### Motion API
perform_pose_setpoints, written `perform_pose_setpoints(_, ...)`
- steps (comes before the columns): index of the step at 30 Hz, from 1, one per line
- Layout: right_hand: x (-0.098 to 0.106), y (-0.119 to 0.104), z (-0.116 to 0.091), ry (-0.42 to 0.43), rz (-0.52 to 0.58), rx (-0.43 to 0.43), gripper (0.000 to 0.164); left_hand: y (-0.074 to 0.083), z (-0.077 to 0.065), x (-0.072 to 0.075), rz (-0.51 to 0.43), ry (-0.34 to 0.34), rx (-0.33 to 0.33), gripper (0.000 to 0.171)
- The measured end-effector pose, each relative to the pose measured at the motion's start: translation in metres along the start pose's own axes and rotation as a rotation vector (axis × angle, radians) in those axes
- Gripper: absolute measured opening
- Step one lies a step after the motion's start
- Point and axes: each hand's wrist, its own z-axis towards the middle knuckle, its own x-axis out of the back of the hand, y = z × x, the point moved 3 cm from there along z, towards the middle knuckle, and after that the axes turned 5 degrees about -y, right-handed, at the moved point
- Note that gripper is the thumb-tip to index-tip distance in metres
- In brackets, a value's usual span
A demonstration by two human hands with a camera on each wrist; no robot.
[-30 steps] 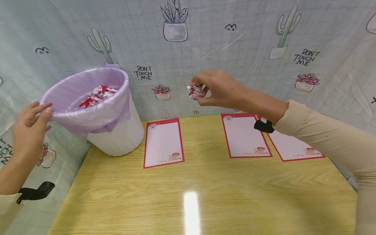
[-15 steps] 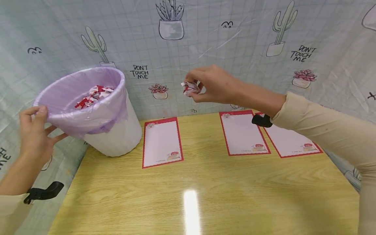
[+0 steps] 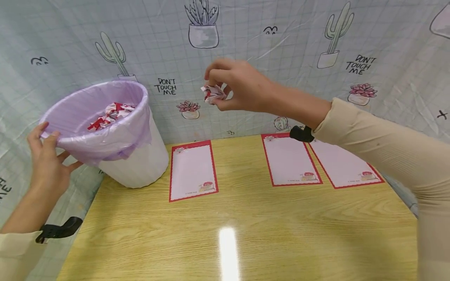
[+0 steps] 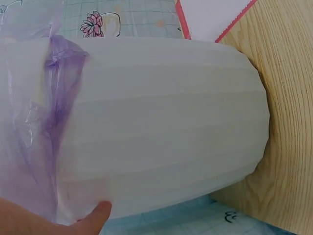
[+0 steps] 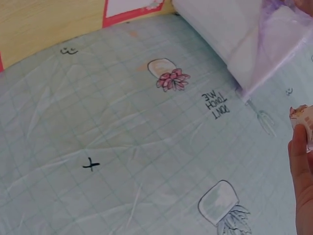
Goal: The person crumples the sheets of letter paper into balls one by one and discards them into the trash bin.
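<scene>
Right hand [image 3: 240,85] pinches the crumpled paper [image 3: 213,94] and has moved left, so the paper is nearer to the bin [image 3: 140,164], but outside. Left hand [image 3: 49,166] holds the bin's rim, at the far left corner of the bench [image 3: 175,234].

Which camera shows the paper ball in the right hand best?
The head view: the paper ball shows clearly there, pinched in the right hand. The right wrist view catches only part of it, cut off at the right edge. The left wrist view doesn't show it.
</scene>
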Motion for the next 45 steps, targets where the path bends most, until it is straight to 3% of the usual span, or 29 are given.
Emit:
perform_pose_setpoints(13,0.013,-0.013,0.025,0.023,-0.051,0.064,0.015,0.0,-0.001,-0.003,0.153,0.037,-0.036,0.052)
perform_pose_setpoints(21,0.021,-0.019,0.038,-0.024,-0.066,0.01,0.026,0.0,0.0,0.001,0.036,0.006,0.024,0.044)
perform_pose_setpoints(35,0.026,-0.023,0.063,-0.031,-0.111,0.017,0.04,0.001,-0.006,0.004,0.112,0.004,0.063,0.056)
perform_pose_setpoints(39,0.026,-0.022,0.07,-0.027,-0.048,-0.008,0.042,0.001,-0.007,0.003,0.099,0.001,0.055,0.054)
perform_pose_setpoints(45,0.02,-0.012,0.081,-0.046,0.154,-0.12,0.043,0.0,-0.007,0.002,0.091,-0.023,0.03,0.053)
